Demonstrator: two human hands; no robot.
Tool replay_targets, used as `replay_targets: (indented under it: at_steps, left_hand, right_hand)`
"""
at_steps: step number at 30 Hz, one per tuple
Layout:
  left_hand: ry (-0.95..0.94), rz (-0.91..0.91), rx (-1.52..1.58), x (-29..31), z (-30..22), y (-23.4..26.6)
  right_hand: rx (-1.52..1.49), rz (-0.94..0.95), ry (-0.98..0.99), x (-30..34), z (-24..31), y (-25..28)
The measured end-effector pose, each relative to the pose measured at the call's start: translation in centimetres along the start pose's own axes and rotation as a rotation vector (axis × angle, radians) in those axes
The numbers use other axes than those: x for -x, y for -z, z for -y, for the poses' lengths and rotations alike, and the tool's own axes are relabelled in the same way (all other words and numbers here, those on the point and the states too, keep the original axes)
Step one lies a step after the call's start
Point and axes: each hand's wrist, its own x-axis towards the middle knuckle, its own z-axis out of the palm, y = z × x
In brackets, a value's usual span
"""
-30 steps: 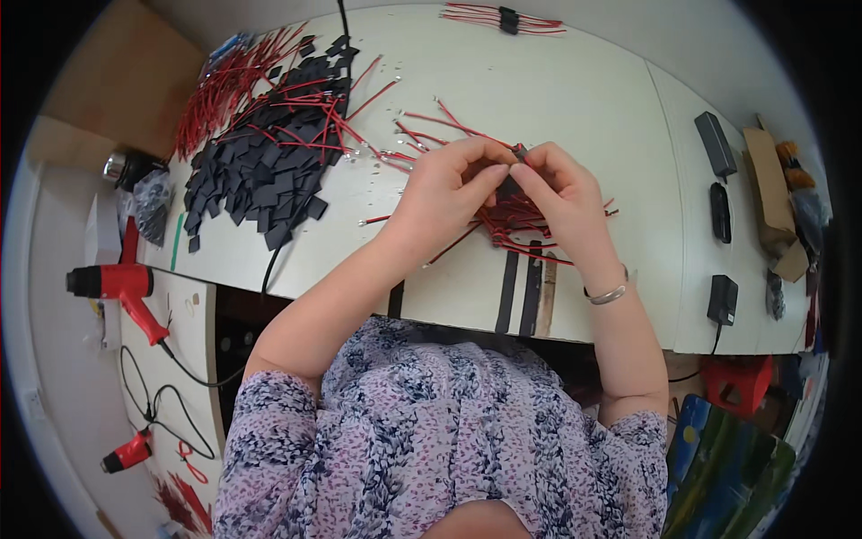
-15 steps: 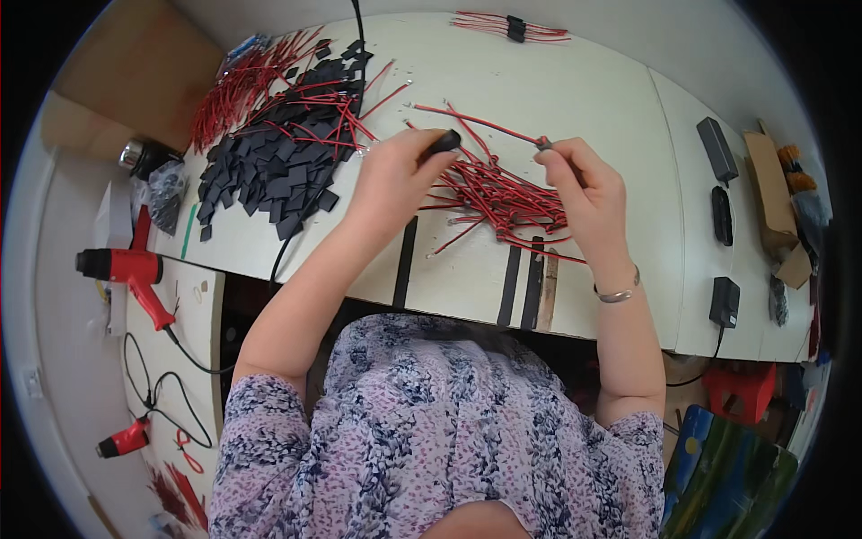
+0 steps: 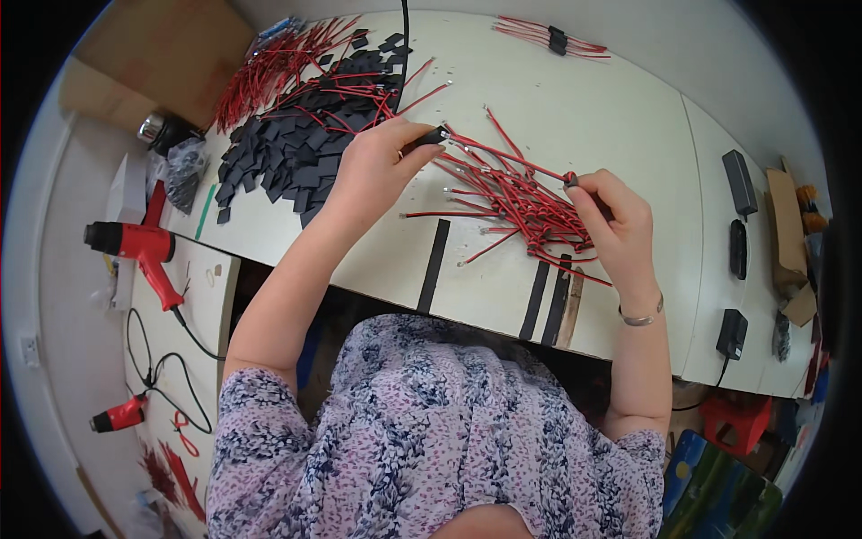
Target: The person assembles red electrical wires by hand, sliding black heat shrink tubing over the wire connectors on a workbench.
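Note:
My left hand (image 3: 382,163) pinches a short black sleeve (image 3: 433,136), probably heat-shrink tubing, between thumb and fingers. My right hand (image 3: 618,220) grips a red wire (image 3: 512,155) near a dark knot-like bunch at its right end. Stretched between both hands, the wire has its metal-tipped left end right at the sleeve's opening; whether the tip is inside I cannot tell. Below it lies a tangled heap of red and black wires (image 3: 530,202) with metal ends. A large pile of flat black sleeves (image 3: 285,153) spreads to the left of my left hand.
More red wires (image 3: 260,81) lie at the back left, and a tied wire bundle (image 3: 557,40) at the far edge. Black strips (image 3: 435,265) mark the table's front. Two red heat guns (image 3: 148,247) stand left. Black power adapters (image 3: 739,182) lie right. A black cable (image 3: 404,54) hangs at the back.
The wire's metal tip, earlier apart from the black sleeve, now meets its opening. The sleeve has turned toward the wire. The whole view has shifted slightly.

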Motion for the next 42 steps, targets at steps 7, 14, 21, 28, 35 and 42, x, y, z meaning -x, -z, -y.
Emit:
replay_targets:
  at_steps: [7, 14, 21, 28, 35, 42]
  left_hand:
    - [-0.737, 0.037, -0.266, -1.4, -2.5, -3.6]
    - [-0.824, 0.127, -0.236, -1.9, -5.0, -5.1]
    - [-0.782, -0.170, -0.252, -0.1, -7.7, -5.2]
    - [0.127, 0.115, 1.054, 2.7, -7.8, -7.0]
    - [-0.148, 0.009, 0.656, 2.6, -8.8, -7.4]
    - [-0.175, 0.010, 0.619, 1.7, -8.8, -7.7]
  right_hand:
    - [0.188, 0.168, 0.123, -0.2, -0.7, -1.3]
    - [-0.084, 0.153, -0.164, 0.0, -1.2, -1.2]
    - [-0.058, 0.071, -0.277, 0.0, -1.3, -0.6]
    - [-0.663, 0.111, -0.398, -0.2, -0.5, 0.1]
    - [-0.719, 0.210, -0.400, 0.2, -0.9, 0.1]
    - [-0.721, 0.170, -0.433, 0.0, -1.3, 0.3]
